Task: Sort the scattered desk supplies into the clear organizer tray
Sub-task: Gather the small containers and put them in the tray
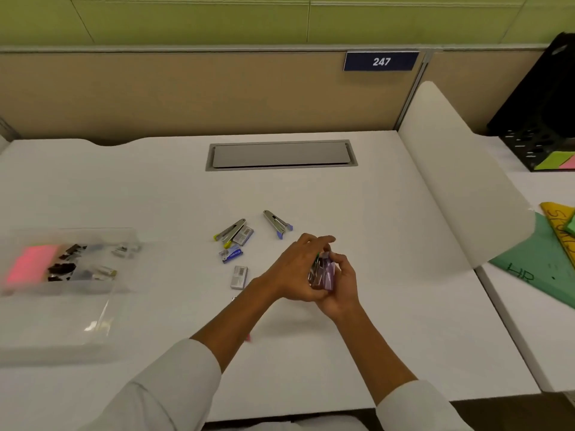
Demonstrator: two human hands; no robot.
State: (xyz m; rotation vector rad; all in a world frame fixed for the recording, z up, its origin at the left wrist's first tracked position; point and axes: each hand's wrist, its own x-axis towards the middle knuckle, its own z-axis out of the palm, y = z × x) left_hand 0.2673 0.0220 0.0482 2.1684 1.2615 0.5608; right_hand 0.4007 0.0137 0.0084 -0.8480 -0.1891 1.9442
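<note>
Both hands meet above the middle of the white desk. My right hand [340, 286] cups a bundle of small purple and green items [323, 270]; what they are is too blurred to tell. My left hand [295, 269] curls over the same bundle from the left. The clear organizer tray [71, 321] lies at the left with pink sticky notes [31, 265], black binder clips [63, 269] and small items inside. On the desk lie a yellow-tipped stapler [229, 233], a blue-tipped stapler [278, 224] and staple boxes [239, 276], [231, 255], [243, 235].
A grey cable hatch [281, 154] sits in the desk behind the supplies. A white curved divider [460, 181] stands to the right. Beyond it lie green and yellow sheets [547, 265] and a black mesh holder [541, 147]. A small pink object [248, 338] peeks out beneath my left forearm.
</note>
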